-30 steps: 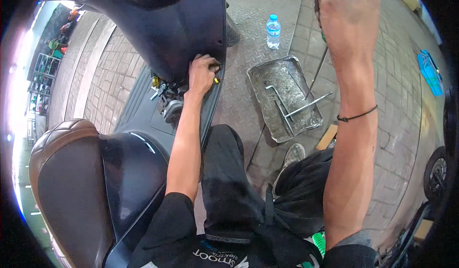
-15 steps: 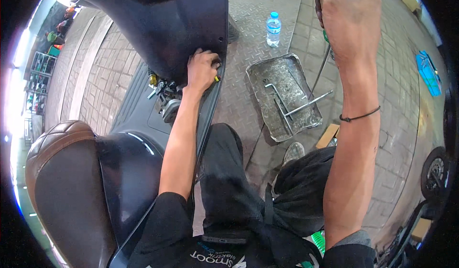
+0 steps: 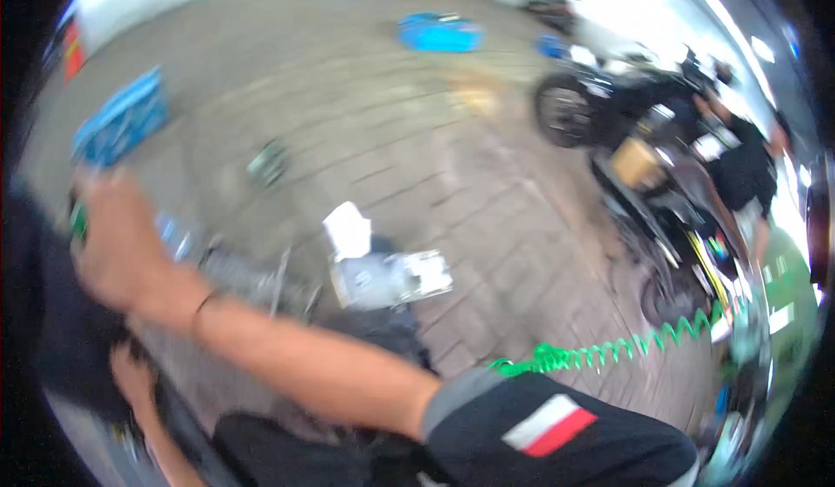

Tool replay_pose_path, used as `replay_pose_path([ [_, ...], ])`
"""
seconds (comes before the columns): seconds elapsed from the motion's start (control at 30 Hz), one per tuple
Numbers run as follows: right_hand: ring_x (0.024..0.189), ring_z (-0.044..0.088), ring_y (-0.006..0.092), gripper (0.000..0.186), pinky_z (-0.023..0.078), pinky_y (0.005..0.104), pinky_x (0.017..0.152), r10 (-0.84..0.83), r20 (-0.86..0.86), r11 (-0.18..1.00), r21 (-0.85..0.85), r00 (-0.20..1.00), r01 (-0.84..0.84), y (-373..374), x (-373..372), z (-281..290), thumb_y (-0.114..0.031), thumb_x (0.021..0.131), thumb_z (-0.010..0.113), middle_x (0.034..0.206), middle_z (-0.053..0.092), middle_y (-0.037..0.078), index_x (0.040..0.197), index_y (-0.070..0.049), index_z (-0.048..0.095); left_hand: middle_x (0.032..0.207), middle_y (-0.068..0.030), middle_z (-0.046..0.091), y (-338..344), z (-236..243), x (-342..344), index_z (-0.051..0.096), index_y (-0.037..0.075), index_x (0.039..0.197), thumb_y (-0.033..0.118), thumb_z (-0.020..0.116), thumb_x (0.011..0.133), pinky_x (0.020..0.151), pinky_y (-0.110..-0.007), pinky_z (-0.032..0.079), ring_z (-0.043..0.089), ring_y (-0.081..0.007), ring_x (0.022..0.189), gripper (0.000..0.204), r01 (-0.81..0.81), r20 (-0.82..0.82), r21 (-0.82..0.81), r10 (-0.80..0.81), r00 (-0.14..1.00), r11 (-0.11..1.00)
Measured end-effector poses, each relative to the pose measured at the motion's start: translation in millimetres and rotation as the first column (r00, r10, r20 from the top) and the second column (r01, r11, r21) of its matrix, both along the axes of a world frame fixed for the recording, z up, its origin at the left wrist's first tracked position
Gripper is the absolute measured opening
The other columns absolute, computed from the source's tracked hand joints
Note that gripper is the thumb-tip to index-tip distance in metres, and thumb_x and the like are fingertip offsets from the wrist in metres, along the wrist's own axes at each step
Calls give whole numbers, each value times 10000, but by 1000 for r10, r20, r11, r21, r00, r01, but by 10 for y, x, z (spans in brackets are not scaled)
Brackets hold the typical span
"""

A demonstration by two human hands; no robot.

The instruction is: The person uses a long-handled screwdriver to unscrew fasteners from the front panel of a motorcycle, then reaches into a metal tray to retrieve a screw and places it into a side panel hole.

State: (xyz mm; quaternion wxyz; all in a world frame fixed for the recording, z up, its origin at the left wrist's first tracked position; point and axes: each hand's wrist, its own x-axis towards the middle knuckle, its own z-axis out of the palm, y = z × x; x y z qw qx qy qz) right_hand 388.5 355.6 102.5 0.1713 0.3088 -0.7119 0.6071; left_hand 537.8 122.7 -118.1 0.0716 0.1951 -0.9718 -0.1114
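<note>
The picture is smeared by motion. At the far left my right hand (image 3: 122,239) is wrapped round a screwdriver, whose green handle (image 3: 79,222) shows beside the fingers. Its shaft is hidden now. Below it, my left hand (image 3: 133,374) lies against the lower edge of the dark scooter body panel (image 3: 52,313); its fingers are too blurred to read. Partly behind my right forearm is the metal tray (image 3: 235,265) with a T-handle wrench (image 3: 281,278) in it. A clear water bottle (image 3: 177,236) stands close to my right wrist.
An opened carton (image 3: 370,283) with white paper lies on the paved floor. A green coiled hose (image 3: 609,350) stretches right from near my sleeve. Motorcycles (image 3: 570,109) and another person (image 3: 744,161) are at the right. Blue containers (image 3: 122,120) stand farther back.
The view has swung to the right, so the scooter and both hands now sit at the left. The screwdriver stays in my right hand; my left hand is still at the panel.
</note>
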Motion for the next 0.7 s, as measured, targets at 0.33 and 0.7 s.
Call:
replay_pose_path([
  [0.33,986,522,497,476,432,526,856,-12,36,997,-77,999,15,419,147,22,113,728,583,1004,525,312,1193,68,497,701,-121,614,-24,-732,-11,677,16,843,303,565,1005,554,-324,482,560,-238,577,348,-274,-477,-853,-449,756,445],
  [0.7,1021,544,487,554,439,513,887,-51,67,998,-36,996,53,559,179,74,109,722,576,1036,571,309,1270,79,503,1187,-241,650,332,-709,-11,709,17,1104,468,539,986,977,-654,399,522,-448,1186,496,-495,-323,-137,433,841,858],
])
